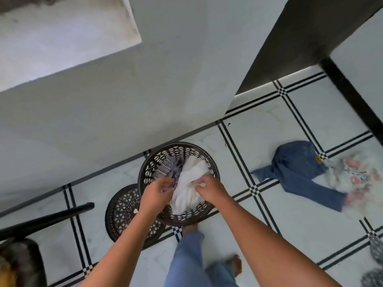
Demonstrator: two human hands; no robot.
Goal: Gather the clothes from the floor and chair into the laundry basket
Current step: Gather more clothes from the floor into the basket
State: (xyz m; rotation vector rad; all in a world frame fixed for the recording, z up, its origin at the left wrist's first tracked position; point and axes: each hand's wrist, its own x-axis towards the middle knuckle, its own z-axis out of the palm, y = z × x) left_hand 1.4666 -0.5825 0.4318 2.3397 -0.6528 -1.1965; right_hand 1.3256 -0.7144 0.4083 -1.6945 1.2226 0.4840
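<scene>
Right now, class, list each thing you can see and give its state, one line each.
Laundry basket: upright, lid off.
Lid: on floor beside basket.
White cloth: in basket, gripped by right hand.
Striped garment: in basket, under left hand.
Jeans: crumpled on floor.
Floral garment: on floor.

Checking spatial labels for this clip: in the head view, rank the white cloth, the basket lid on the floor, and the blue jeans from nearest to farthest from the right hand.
From the right hand:
1. White cloth, in the basket, under its fingers.
2. Basket lid, on the floor to the left.
3. Blue jeans, on the floor far right.
</scene>
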